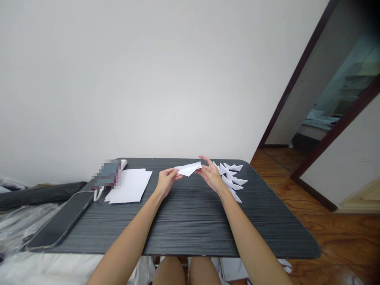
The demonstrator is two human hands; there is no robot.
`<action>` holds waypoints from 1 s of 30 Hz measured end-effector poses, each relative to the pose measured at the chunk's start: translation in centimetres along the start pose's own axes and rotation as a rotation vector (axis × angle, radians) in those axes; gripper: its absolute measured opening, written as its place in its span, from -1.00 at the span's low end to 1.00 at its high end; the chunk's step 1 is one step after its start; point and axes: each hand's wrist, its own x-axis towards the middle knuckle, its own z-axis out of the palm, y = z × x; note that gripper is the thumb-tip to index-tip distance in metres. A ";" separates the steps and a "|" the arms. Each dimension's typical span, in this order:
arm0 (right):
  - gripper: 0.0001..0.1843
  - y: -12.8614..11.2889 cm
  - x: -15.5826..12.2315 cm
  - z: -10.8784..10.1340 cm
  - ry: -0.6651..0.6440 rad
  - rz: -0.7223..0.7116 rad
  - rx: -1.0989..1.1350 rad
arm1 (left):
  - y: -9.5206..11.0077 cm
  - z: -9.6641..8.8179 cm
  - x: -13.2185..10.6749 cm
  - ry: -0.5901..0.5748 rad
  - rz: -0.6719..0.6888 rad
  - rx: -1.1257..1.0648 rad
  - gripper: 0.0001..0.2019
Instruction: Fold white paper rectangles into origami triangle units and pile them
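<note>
A folded white paper (pixel 189 169) with a pointed lower flap is held up over the middle of the dark table (pixel 184 225). My left hand (pixel 167 179) pinches its left end between thumb and fingers. At its right end, my right hand (pixel 211 176) grips the paper low down, with the index finger raised clear of it. Just beyond my right hand lies a group of folded paper pieces (pixel 234 181) with sharp points, partly hidden behind that hand.
A stack of white paper sheets (pixel 130 186) lies on the table's left side, beside a blurred-out dark item (pixel 107 175) with a white cord. A black phone-like slab (pixel 61 219) is at the left edge. Behind stands a white wall (pixel 166 79); a doorway opens at right.
</note>
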 end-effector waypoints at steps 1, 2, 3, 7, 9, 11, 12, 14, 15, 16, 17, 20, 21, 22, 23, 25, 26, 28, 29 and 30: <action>-0.55 -0.2 -0.1 -0.1 -0.008 0.022 0.009 | 0.1 0.0 0.0 -0.004 0.001 0.014 -0.81; -0.59 -0.4 -0.2 -0.2 -0.012 0.044 0.010 | 0.1 -0.1 0.0 -0.010 0.004 0.029 -0.79; -0.64 -0.6 -0.2 -0.2 -0.016 0.065 0.004 | 0.2 -0.1 0.0 -0.014 0.008 0.046 -0.78; -0.69 -0.8 -0.3 -0.5 -0.039 0.135 -0.042 | 0.3 -0.5 0.1 -0.024 0.032 0.117 -0.75; -0.71 -0.8 -0.3 -0.6 -0.051 0.148 -0.070 | 0.3 -0.7 0.1 -0.043 0.037 0.148 -0.74; -0.74 -0.8 -0.3 -0.7 -0.055 0.145 -0.088 | 0.2 -0.7 0.1 -0.064 0.043 0.169 -0.73; -0.75 -0.7 -0.3 -0.7 -0.053 0.142 -0.092 | 0.1 -0.6 0.1 -0.074 0.048 0.176 -0.73; -0.77 -0.6 -0.3 -0.8 -0.043 0.138 -0.096 | 0.0 -0.4 -0.1 -0.088 0.060 0.187 -0.73; -0.77 -0.5 -0.3 -0.8 -0.036 0.142 -0.095 | 0.0 -0.3 -0.1 -0.094 0.068 0.190 -0.73; -0.77 -0.4 -0.2 -0.8 -0.029 0.153 -0.093 | 0.0 -0.2 -0.2 -0.100 0.075 0.192 -0.72; -0.77 -0.3 -0.2 -0.9 -0.022 0.171 -0.088 | 0.1 -0.1 -0.3 -0.108 0.082 0.191 -0.71; -0.77 0.1 0.0 -1.2 0.003 0.241 -0.058 | 0.3 0.1 -0.5 -0.149 0.091 0.182 -0.68; -0.77 0.2 0.1 -1.4 0.012 0.265 -0.044 | 0.3 0.2 -0.6 -0.160 0.089 0.178 -0.68; -0.77 0.4 0.1 -1.5 0.022 0.286 -0.030 | 0.4 0.2 -0.6 -0.164 0.085 0.172 -0.68; -0.78 0.5 0.2 -1.6 0.035 0.303 -0.013 | 0.4 0.2 -0.6 -0.160 0.079 0.165 -0.69; -0.81 0.7 0.4 -1.8 0.080 0.326 0.026 | 0.4 0.2 -0.7 -0.140 0.066 0.148 -0.70; -0.83 0.8 0.5 -1.9 0.111 0.336 0.051 | 0.5 0.2 -0.7 -0.131 0.061 0.135 -0.70; -0.86 1.1 0.6 -1.9 0.181 0.348 0.105 | 0.5 0.4 -0.9 -0.131 0.056 0.105 -0.72; -0.87 1.2 0.6 -1.9 0.217 0.346 0.129 | 0.5 0.5 -1.0 -0.138 0.060 0.092 -0.71; -0.88 1.3 0.6 -1.8 0.252 0.337 0.149 | 0.6 0.6 -1.1 -0.148 0.066 0.083 -0.71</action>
